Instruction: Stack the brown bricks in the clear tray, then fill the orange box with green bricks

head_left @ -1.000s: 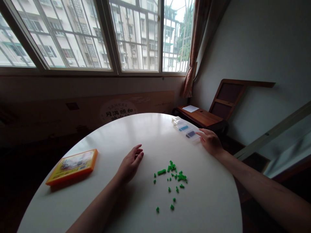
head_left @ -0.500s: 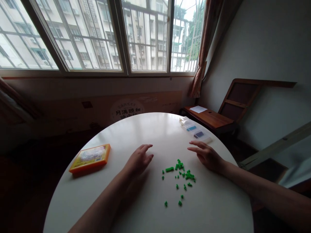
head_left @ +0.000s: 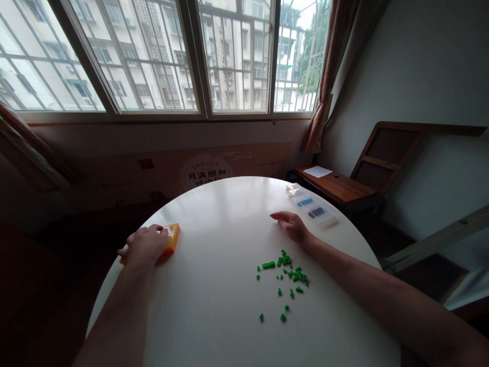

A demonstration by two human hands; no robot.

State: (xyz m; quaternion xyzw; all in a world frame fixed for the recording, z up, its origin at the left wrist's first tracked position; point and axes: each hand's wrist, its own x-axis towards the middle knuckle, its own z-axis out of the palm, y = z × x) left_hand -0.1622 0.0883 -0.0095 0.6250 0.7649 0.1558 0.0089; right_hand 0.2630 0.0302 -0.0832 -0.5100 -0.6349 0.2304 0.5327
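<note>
Worktop (head_left: 214, 306) white, round-edged, set below a barred window (head_left: 240, 61). Orange box (head_left: 173, 239) lay flat near its left edge, mostly covered by the left hand (head_left: 145, 243); palm down over the lid, fingers bent toward the far side. Could not tell whether that grip pinched the box or merely rested on it. Right hand (head_left: 292, 227) was well apart from it, right of centre, fingers extended leftward and slack, grip loosely spread, just beside the clear case (head_left: 329, 221). Case lay near the far right edge, with blue pieces (head_left: 305, 202) and dark pieces (head_left: 316, 212) in separate compartments. Green bricks (head_left: 300, 276) were scattered nearer the wearer, left of the right forearm: two clumps, one long bar (head_left: 268, 265), loose bits around them. Beyond, a paper (head_left: 318, 172) lay on a wooden bench (head_left: 342, 187), near the gathered curtain (head_left: 317, 125).
</note>
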